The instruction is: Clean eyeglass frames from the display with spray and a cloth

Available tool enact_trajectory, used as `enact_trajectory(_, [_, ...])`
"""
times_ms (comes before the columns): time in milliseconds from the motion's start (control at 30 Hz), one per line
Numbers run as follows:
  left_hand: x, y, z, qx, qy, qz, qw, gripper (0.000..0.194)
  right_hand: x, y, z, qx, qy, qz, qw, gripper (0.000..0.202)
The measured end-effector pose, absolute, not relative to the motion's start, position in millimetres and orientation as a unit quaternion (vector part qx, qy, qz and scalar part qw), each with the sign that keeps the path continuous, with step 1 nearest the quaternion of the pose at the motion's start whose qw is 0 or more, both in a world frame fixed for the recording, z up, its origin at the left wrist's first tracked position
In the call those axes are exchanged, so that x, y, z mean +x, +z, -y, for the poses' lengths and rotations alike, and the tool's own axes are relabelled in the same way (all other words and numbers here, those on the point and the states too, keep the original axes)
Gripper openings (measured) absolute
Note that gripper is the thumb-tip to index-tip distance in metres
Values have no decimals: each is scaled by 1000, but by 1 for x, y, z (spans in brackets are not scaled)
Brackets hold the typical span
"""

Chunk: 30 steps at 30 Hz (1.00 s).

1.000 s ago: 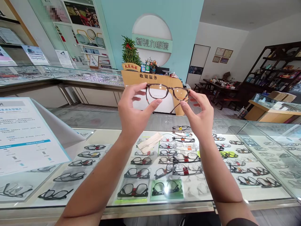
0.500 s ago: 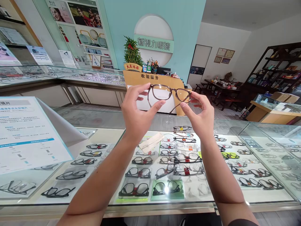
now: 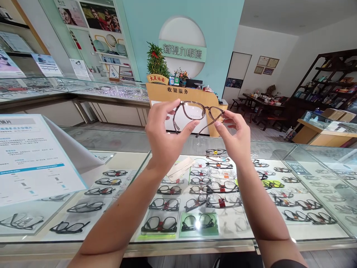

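Note:
A pair of dark-rimmed eyeglasses (image 3: 206, 108) is held up above the glass display counter (image 3: 164, 243), between my two hands. My left hand (image 3: 169, 128) pinches its left end, thumb below and fingers at the top corner. At the right end, my right hand (image 3: 235, 136) grips it the same way, the thumb near the lower rim. The temples are at least partly unfolded, and one slants down behind the lenses. Beneath my hands, a beige cloth (image 3: 180, 168) lies on the counter over several rows of displayed glasses.
A white-and-blue printed sign (image 3: 36, 160) stands on the counter at left. Across the aisle are a wooden cashier desk (image 3: 195, 92) with a potted plant (image 3: 156, 63), and a long glass showcase (image 3: 111, 91). A smaller glass-topped case (image 3: 320, 130) stands at right.
The eyeglasses have turned slightly, and the slanting temple shows more clearly behind the lenses. My right hand has shifted a little to the left, and my left hand slightly right.

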State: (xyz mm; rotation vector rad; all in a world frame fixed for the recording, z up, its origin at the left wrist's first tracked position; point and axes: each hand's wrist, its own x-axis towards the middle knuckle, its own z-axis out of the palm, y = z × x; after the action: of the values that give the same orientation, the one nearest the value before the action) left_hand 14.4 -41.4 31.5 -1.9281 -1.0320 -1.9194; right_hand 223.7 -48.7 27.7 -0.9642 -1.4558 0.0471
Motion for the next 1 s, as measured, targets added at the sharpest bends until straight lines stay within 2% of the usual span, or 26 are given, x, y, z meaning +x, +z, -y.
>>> enact_trajectory(633, [16,32,37,-642,-699,293,120,52,221,23,45,-431,46,634,640,34])
enact_trajectory(800, [12,30,29,-649,-698,290,88,53,221,22,44,-413,11,622,665,40])
enact_trajectory(1000, [-1,28,5,-669,-687,283,6,60,220,23,47,-360,-105,636,674,48])
